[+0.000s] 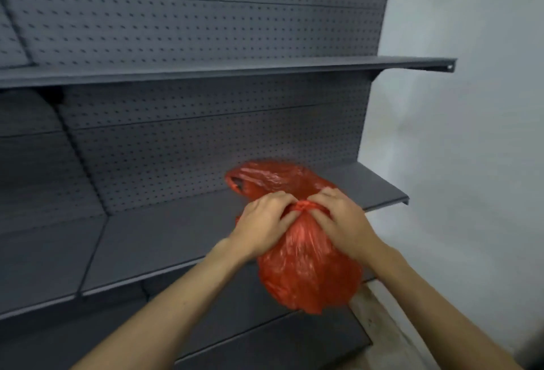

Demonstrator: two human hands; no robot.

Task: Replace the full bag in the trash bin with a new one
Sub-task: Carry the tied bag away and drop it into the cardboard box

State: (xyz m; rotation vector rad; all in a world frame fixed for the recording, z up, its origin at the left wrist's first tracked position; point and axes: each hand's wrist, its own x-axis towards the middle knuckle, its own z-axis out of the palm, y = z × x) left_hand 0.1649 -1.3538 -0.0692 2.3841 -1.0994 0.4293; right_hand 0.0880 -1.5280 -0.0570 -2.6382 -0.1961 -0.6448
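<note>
Two bare hands meet at the gathered neck of a bulging, translucent red plastic bag. The left hand pinches the twisted plastic from one side with curled fingers, and the right hand pinches it from the other, fingertips almost touching over the knot. Below the grip the full body of the bag hangs in front of the edge of a dark grey metal shelf. Above the grip the loose handles fan out toward the grey perforated back panel.
</note>
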